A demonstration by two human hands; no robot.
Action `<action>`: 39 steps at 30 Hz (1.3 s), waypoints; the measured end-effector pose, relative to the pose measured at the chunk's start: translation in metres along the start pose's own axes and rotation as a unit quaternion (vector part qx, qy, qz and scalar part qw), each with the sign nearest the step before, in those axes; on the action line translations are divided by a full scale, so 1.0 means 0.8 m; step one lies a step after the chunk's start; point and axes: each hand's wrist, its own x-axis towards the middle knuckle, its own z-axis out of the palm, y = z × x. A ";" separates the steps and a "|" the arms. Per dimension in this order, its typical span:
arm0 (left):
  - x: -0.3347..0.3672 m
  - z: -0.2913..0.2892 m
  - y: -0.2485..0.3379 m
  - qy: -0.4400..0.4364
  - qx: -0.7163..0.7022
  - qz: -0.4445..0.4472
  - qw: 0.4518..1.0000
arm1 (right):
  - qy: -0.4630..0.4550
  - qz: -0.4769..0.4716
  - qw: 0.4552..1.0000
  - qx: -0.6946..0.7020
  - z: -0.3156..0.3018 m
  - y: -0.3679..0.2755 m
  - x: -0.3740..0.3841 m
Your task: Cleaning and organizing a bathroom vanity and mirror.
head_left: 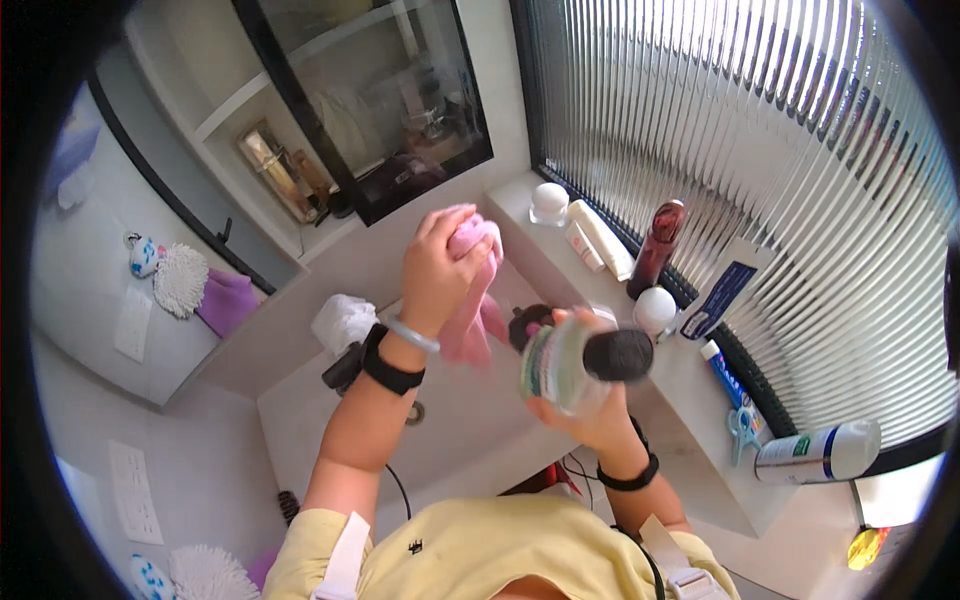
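My left hand (pixel 436 268) is closed around a bunched pink cloth (pixel 468 328), whose loose end hangs down over the white basin (pixel 310 415). To the right, my right hand (pixel 592 425) grips a clear bottle (pixel 562 366) with a greenish label and a black cap (pixel 618 355). The bottle is tilted, its cap pointing right, and it is blurred by motion. It is held apart from the cloth. Just behind the bottle, a dark round object (pixel 528 324) is partly hidden.
Along the right ledge (pixel 690 440) stand a white-lidded jar (pixel 549 203), cream tubes (pixel 602 240), a dark red bottle (pixel 658 248), light blue scissors (pixel 742 432) and a lying white bottle (pixel 818 452). A crumpled white bag (pixel 344 322) sits left of the basin. Open-shelved cabinet (pixel 365 110) behind.
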 end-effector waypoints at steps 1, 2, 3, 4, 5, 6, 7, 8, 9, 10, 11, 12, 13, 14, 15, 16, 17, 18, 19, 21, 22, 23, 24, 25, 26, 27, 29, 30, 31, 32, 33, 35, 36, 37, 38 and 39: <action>0.020 0.014 -0.008 -0.005 0.026 0.027 0.999 | 0.016 -0.005 1.000 -0.018 -0.009 -0.005 -0.005; 0.040 0.030 -0.017 -0.011 0.051 0.054 0.997 | 0.033 -0.010 0.999 -0.037 -0.018 -0.009 -0.011; 0.056 0.041 -0.030 -0.009 0.062 0.052 0.997 | 0.032 0.007 0.999 -0.023 -0.022 -0.010 -0.019; 0.074 0.062 -0.044 -0.034 0.079 0.062 0.994 | 0.035 0.023 0.999 -0.017 -0.029 -0.014 -0.027; 0.087 0.083 -0.056 -0.058 0.096 0.071 0.991 | 0.021 0.066 0.998 -0.011 -0.038 -0.021 -0.033; 0.098 0.110 -0.063 -0.061 0.096 0.072 0.991 | 0.042 0.047 0.996 -0.058 -0.044 -0.016 -0.041; 0.106 0.141 -0.065 -0.055 0.144 0.088 0.984 | 0.040 0.056 0.996 -0.063 -0.053 -0.014 -0.049; 0.114 0.167 -0.069 -0.048 0.192 0.103 0.975 | 0.039 0.066 0.995 -0.068 -0.062 -0.012 -0.056; 0.124 0.190 -0.085 -0.051 0.212 0.107 0.970 | 0.041 0.065 0.995 -0.070 -0.068 -0.009 -0.062; 0.135 0.203 -0.098 -0.052 0.212 0.108 0.970 | 0.034 0.107 0.990 -0.084 -0.071 -0.010 -0.069; 0.147 0.213 -0.111 -0.035 0.187 0.044 0.981 | 0.026 0.149 0.984 -0.099 -0.072 -0.008 -0.074; 0.161 0.229 -0.127 -0.019 0.157 -0.017 0.987 | 0.029 0.149 0.983 -0.101 -0.075 -0.004 -0.075; 0.173 0.238 -0.140 0.012 0.200 0.013 0.980 | 0.027 0.136 0.985 -0.107 -0.076 -0.001 -0.076; 0.177 0.248 -0.151 0.012 0.201 0.013 0.979 | 0.024 0.123 0.986 -0.113 -0.078 0.002 -0.074; 0.179 0.252 -0.141 -0.008 0.187 -0.033 0.982 | 0.014 0.133 0.985 -0.110 -0.082 -0.001 -0.072; 0.180 0.256 -0.136 -0.027 0.173 -0.079 0.981 | 0.016 0.136 0.984 -0.110 -0.085 0.003 -0.070; 0.184 0.266 -0.147 -0.009 0.177 -0.078 0.981 | 0.012 0.133 0.985 -0.113 -0.088 0.007 -0.069; 0.191 0.266 -0.146 -0.013 0.178 -0.080 0.981 | 0.008 0.130 0.985 -0.116 -0.090 0.009 -0.069; 0.199 0.262 -0.145 -0.099 0.161 -0.146 0.971 | 0.009 0.133 0.984 -0.115 -0.091 0.009 -0.066; 0.192 0.257 -0.142 -0.182 0.126 -0.234 0.947 | 0.016 0.124 0.985 -0.116 -0.094 0.011 -0.060; 0.193 0.254 -0.153 -0.175 0.131 -0.236 0.947 | 0.010 0.121 0.986 -0.111 -0.093 0.012 -0.057; 0.195 0.251 -0.167 -0.177 0.122 -0.230 0.949 | 0.011 0.117 0.988 -0.098 -0.090 0.013 -0.054; 0.191 0.253 -0.162 -0.187 0.107 -0.224 0.951 | 0.017 0.120 0.989 -0.089 -0.091 0.014 -0.055; 0.185 0.257 -0.156 -0.186 0.086 -0.218 0.954 | 0.017 0.123 0.988 -0.090 -0.092 0.015 -0.055; 0.177 0.261 -0.150 -0.187 0.086 -0.221 0.953 | 0.013 0.126 0.987 -0.097 -0.094 0.017 -0.055; 0.170 0.260 -0.137 -0.197 0.050 -0.231 0.951 | 0.009 0.126 0.987 -0.104 -0.095 0.018 -0.054; 0.166 0.266 -0.137 -0.195 0.048 -0.215 0.956 | 0.011 0.126 0.987 -0.102 -0.093 0.021 -0.052; 0.170 0.262 -0.158 -0.189 0.052 -0.216 0.956 | 0.007 0.121 0.988 -0.094 -0.091 0.020 -0.050; 0.176 0.253 -0.191 -0.139 -0.093 -0.242 0.956 | 0.001 0.118 0.989 -0.089 -0.088 0.019 -0.050; 0.180 0.247 -0.214 -0.091 -0.241 -0.260 0.930 | 0.000 0.111 0.990 -0.082 -0.089 0.021 -0.050; 0.180 0.240 -0.219 -0.073 -0.235 -0.272 0.930 | 0.001 0.108 0.991 -0.077 -0.090 0.023 -0.051; 0.176 0.248 -0.221 -0.091 -0.161 -0.233 0.955 | 0.002 0.111 0.990 -0.083 -0.093 0.026 -0.050; 0.175 0.249 -0.222 -0.107 -0.086 -0.190 0.972 | 0.001 0.113 0.990 -0.087 -0.094 0.027 -0.049; 0.175 0.248 -0.223 -0.122 -0.151 -0.202 0.960 | 0.000 0.114 0.990 -0.085 -0.094 0.031 -0.049; 0.170 0.256 -0.216 -0.127 -0.154 -0.204 0.958 | 0.009 0.121 0.989 -0.083 -0.098 0.034 -0.050; 0.166 0.251 -0.204 -0.178 -0.174 -0.218 0.944 | 0.012 0.125 0.989 -0.077 -0.099 0.040 -0.049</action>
